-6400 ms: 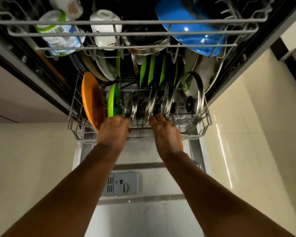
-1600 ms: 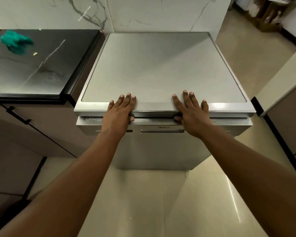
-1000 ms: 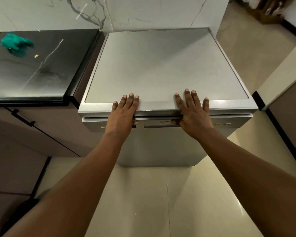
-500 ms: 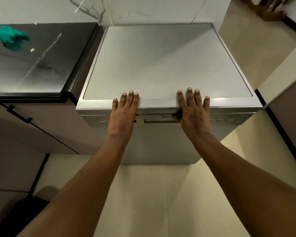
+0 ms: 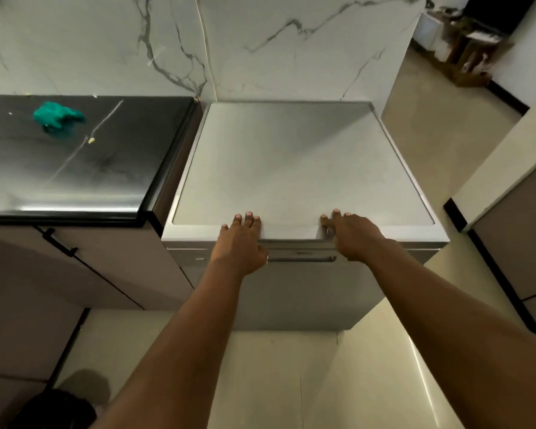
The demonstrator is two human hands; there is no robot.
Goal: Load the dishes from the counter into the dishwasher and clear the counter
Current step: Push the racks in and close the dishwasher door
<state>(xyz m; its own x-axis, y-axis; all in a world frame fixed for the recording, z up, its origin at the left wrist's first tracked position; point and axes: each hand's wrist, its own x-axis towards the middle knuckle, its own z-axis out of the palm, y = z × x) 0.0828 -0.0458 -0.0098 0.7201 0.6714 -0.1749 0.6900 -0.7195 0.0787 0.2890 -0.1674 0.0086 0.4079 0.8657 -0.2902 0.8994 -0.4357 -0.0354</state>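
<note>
The left hand (image 5: pixel 241 243) is laid flat over the front edge of the dishwasher (image 5: pixel 304 168), its fingers (image 5: pixel 248 218) straight and resting on the grey top, with nothing gripped. The right hand (image 5: pixel 353 235) is placed on the same edge, to the right, its fingers extended onto the top and nothing held; whether the thumb is hooked under the lip cannot be told. Between and just below the two hands the door handle (image 5: pixel 302 259) is seen, and the door is closed flush under the top panel.

The top of the dishwasher is a plain matt grey slab, set against a white marble-veined wall (image 5: pixel 291 44). Just beside it on the left, a dark glossy counter (image 5: pixel 75 162) is seen, streaked with light reflections. On the counter a crumpled green cloth (image 5: pixel 58 117) is lying near the back, with a few small yellowish crumbs (image 5: pixel 91 140) scattered near it. Under the counter, brown cabinet fronts (image 5: pixel 75 274) with a black handle (image 5: pixel 59 243) are fitted. The floor (image 5: pixel 291 382) is covered in pale glossy tiles. No dishes are visible; the inside of the dishwasher is hidden by the closed door.
</note>
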